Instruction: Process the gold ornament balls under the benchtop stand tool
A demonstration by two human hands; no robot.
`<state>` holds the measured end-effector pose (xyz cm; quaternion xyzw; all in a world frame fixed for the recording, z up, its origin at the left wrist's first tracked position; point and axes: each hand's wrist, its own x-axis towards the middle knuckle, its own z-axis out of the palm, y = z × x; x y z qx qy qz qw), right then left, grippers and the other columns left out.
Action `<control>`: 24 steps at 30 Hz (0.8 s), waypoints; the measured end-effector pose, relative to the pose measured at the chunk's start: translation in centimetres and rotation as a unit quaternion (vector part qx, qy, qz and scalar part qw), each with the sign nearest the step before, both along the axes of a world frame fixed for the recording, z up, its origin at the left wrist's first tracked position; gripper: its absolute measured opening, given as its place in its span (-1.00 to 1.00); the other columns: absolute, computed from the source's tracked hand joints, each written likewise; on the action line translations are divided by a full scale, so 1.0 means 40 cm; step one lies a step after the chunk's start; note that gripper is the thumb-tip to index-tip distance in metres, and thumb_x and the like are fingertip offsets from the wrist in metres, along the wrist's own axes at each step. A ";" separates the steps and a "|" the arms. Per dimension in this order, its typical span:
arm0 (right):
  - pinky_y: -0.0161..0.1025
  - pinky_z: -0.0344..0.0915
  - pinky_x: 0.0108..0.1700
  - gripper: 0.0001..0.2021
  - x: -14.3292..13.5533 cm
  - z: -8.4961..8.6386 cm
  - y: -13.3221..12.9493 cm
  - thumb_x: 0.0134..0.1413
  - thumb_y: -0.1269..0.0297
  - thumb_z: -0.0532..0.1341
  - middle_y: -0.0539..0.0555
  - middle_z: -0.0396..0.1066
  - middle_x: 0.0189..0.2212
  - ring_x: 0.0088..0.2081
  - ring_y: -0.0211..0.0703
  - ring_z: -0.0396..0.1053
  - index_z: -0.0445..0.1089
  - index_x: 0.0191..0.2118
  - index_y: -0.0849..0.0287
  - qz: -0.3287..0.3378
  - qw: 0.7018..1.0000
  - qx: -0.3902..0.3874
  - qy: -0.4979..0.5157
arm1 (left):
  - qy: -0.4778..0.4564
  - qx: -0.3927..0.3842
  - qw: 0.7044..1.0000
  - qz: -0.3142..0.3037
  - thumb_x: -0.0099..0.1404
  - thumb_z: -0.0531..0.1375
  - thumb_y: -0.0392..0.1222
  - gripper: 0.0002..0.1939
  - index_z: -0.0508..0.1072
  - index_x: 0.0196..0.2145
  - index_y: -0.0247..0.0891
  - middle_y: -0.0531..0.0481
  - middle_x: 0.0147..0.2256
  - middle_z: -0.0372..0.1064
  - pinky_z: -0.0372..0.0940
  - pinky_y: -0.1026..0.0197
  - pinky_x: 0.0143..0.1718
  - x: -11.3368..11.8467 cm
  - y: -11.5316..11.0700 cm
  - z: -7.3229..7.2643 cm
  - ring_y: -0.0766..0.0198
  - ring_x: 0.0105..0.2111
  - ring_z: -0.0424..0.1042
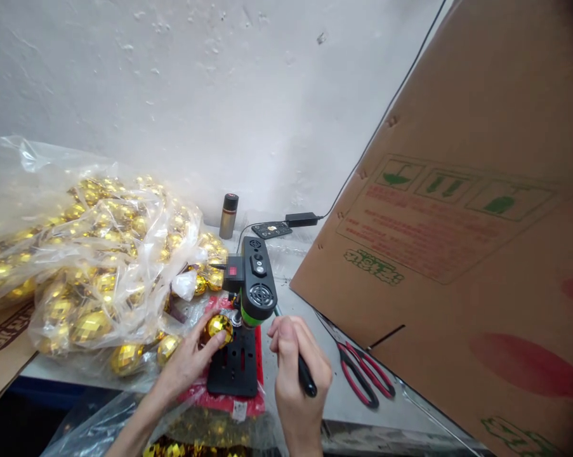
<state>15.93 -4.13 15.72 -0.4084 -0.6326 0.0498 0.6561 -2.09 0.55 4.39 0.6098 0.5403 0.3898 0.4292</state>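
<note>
My left hand (193, 355) is closed around a gold mirror-faceted ball (219, 329), thumb and fingers on its sides. The ball is at the lower end of a black device (258, 282) with round vents and a green ring, over its slotted black base plate (233, 371). To the right of the device, my right hand (300, 374) is closed on a black-handled tool (307, 377). The rounded handle end sticks out below the fingers; the tip is mostly hidden, so its kind cannot be told. Red plastic wrapping (210, 397) lies under the base.
Clear plastic bags (119, 254) full of gold balls fill the left side. A large cardboard box (433, 254) leans on the right, with red-handled scissors (362, 374) beside it. Behind stand a spray can (228, 216) and a power adapter (301, 219) with a cable.
</note>
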 end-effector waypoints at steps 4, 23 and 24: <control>-0.38 0.26 -0.38 -0.68 0.006 0.015 0.000 0.47 0.50 0.07 -0.10 0.26 -0.48 -0.44 -0.34 0.31 0.23 -0.39 0.09 0.001 1.000 0.002 -0.017 | 0.034 0.041 0.998 0.015 0.42 0.16 0.18 -0.39 0.44 0.30 -0.16 -0.20 0.15 0.62 0.57 -0.13 0.00 0.043 -0.029 -0.075 -0.12 0.01 0.64; -0.39 0.30 -0.40 -0.72 0.013 -0.012 -0.016 0.42 0.57 0.05 -0.06 0.29 -0.45 -0.43 -0.34 0.35 0.26 -0.33 0.10 0.010 0.999 0.004 -0.040 | 0.141 0.200 0.967 -0.065 0.31 0.31 -0.12 -0.54 0.52 0.14 -0.22 -0.25 0.02 0.63 0.55 -0.16 0.07 0.048 -0.038 -0.079 -0.14 0.01 0.63; -0.40 0.30 -0.39 -0.72 0.012 -0.013 -0.016 0.42 0.57 0.05 -0.06 0.29 -0.44 -0.43 -0.34 0.35 0.26 -0.32 0.10 0.011 0.999 0.004 -0.038 | 0.144 0.200 0.967 -0.066 0.29 0.31 -0.13 -0.54 0.52 0.13 -0.22 -0.24 0.01 0.63 0.56 -0.15 0.06 0.050 -0.033 -0.081 -0.13 0.00 0.63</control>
